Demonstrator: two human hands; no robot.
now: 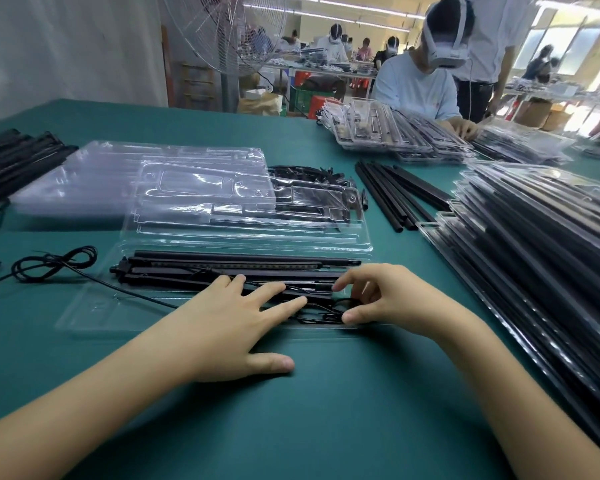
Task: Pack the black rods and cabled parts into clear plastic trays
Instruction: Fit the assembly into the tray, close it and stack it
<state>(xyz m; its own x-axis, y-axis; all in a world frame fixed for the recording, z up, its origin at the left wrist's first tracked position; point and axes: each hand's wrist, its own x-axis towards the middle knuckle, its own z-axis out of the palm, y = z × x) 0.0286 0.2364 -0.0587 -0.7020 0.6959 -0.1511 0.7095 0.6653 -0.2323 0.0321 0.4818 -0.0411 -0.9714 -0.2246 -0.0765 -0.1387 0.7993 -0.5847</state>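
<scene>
An open clear plastic tray (94, 308) lies in front of me on the green table, its lid (222, 209) folded back. Several black rods (243, 263) lie lengthwise in its base. My left hand (236, 327) rests flat with straight fingers on the rods and a thin black cable. My right hand (392, 299) has curled fingers over a coiled black cable (326, 311) at the tray's right end, thumb and fingertips touching it. A loose cable loop (54, 263) trails off the tray to the left.
Empty clear trays (84, 181) are stacked at the back left, with black rods (14, 157) beyond. Loose rods (395, 195) lie at centre right. Packed trays (534, 237) pile up on the right. A person (426, 84) works opposite.
</scene>
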